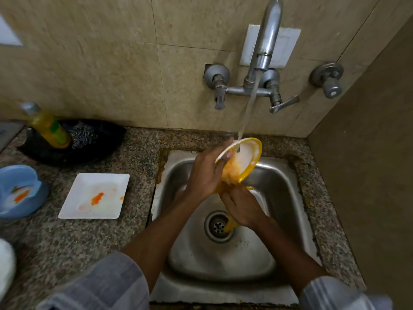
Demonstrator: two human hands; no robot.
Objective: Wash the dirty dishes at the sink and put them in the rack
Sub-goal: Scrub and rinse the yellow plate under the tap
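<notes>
Head view: hands (207,173) tilt round yellow-rimmed plate (247,156).

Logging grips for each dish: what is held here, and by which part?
The left hand grips the yellow-rimmed plate by its left rim; the right hand is at its lower edge, grip unclear.

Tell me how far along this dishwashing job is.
Nothing looks finished; no rack or clean dish is in view. In hand: the left hand holds the yellow-rimmed plate under running water over the sink while the right hand rubs off orange residue. Left: the stained white square plate and blue bowl on the counter.
</notes>
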